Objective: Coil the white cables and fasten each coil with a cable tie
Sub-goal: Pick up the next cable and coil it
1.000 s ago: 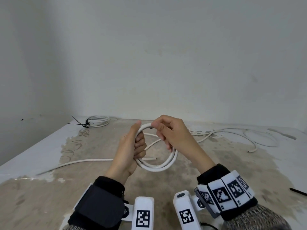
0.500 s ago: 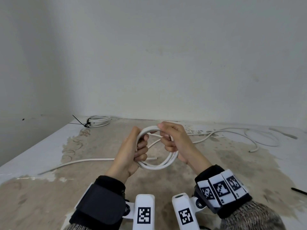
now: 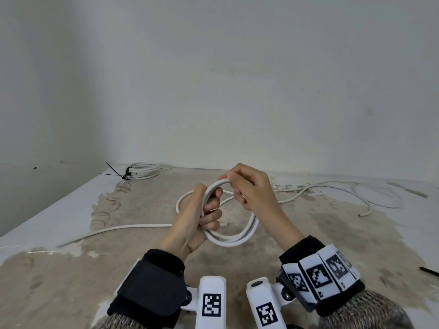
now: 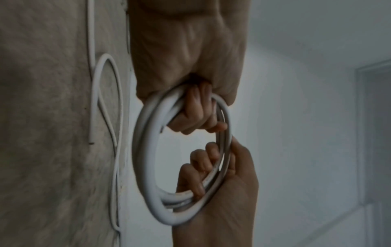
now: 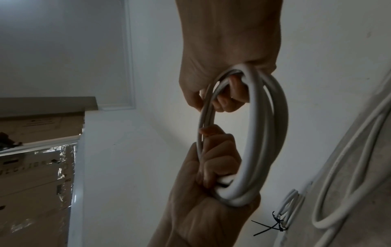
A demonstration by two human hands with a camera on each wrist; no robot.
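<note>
Above the table I hold a white cable coil [image 3: 234, 241] of a few turns between both hands. My left hand [image 3: 202, 217] grips its left side with the fingers curled through the ring. My right hand [image 3: 249, 188] pinches the top of the coil with curled fingers. The cable's tail [image 3: 294, 197] runs from the coil to the table on the right. In the left wrist view my left hand [image 4: 196, 115] is at the top of the coil [image 4: 146, 150] and my right hand [image 4: 224, 183] is below. The right wrist view shows the coil [image 5: 256, 133] gripped the same way.
A finished coil [image 3: 143, 173] with a black cable tie [image 3: 116, 172] lies at the table's far left corner. Another loose white cable [image 3: 118, 230] lies on the left. More slack cable [image 3: 380, 205] curls at the far right. A black cable tie [image 3: 428, 271] lies at the right edge.
The right hand has shifted its grip along the top of the coil. The coil has turned a little, and one turn now sticks out to the left of my left hand.
</note>
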